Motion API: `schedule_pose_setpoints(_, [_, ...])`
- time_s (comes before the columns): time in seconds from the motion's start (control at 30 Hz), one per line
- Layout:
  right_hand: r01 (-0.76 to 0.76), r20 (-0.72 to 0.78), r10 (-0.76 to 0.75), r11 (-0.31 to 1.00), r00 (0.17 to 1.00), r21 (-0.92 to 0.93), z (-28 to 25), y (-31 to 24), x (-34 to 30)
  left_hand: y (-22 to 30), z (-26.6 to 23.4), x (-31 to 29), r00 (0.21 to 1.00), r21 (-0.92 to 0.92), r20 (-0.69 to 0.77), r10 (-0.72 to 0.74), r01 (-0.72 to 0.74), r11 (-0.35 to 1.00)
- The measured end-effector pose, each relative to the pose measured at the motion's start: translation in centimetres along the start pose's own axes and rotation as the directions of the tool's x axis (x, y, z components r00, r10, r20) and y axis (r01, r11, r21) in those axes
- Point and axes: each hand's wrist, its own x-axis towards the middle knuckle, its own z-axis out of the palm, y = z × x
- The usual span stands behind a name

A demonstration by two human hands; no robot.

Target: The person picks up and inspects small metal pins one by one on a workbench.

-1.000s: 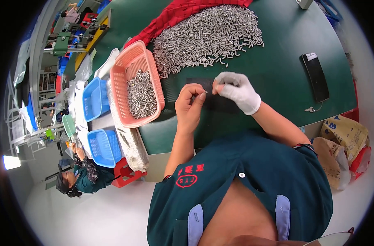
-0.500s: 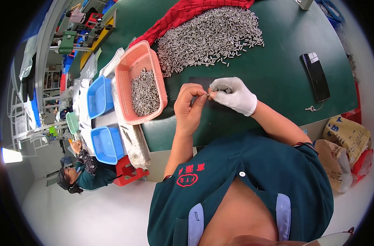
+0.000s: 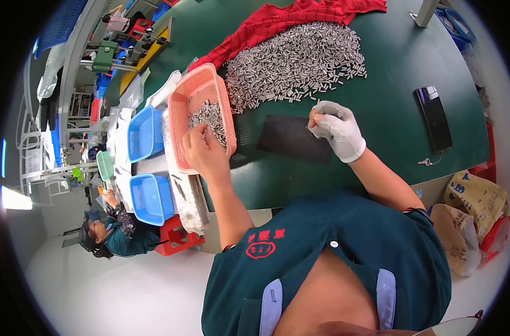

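Pins [image 3: 297,67] lie in a broad heap toward the far edge of the green table [image 3: 272,187], and more fill part of the pink basket [image 3: 178,106] near its left edge. They lie mostly flat, their long axes pointing every which way; the few strays at the heap's near side also lie on their sides. Each is a short, straight, silvery cylinder with bright glints along it and darker ends.

In the basket, which has perforated walls and runs lengthwise away from the near edge, the pins gather in the middle and near part, while pink floor shows at the far end. Left of it stand two blue baskets [image 3: 144,134] [image 3: 151,199].

The bare left hand [image 3: 206,154] reaches over the basket's near end, fingers bent down to the pins; whether it pinches one I cannot tell. The gloved right hand [image 3: 339,131] is curled above the black mat [image 3: 286,137], thumb and finger ends close together; what they hold, if anything, is too small to tell.
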Motion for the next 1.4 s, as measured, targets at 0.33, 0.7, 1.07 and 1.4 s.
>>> schedule_pose_setpoints(0.33, [-0.014,-0.024,0.013,0.997,1.0,-0.078,-0.5,0.9,-0.2,6.0,9.1,-1.9,0.86,-0.483,0.397,0.322,-0.103,0.87])
schedule_pose_setpoints(0.7, [-0.034,0.01,0.035,0.995,0.999,-0.099,-0.7,0.5,-0.3,6.2,12.0,-2.1,0.847,-0.422,0.413,0.335,-0.147,0.894])
schedule_pose_setpoints(1.07, [0.004,-0.041,-0.008,0.994,0.999,-0.109,-0.6,0.9,-0.4,7.4,11.6,-2.0,0.8,-0.295,0.346,0.489,-0.402,0.867])
schedule_pose_setpoints(1.4, [-0.008,-0.085,-0.004,0.991,0.996,-0.135,-0.2,0.7,-0.2,6.5,12.2,-1.8,0.791,-0.407,0.317,0.523,-0.385,0.828])
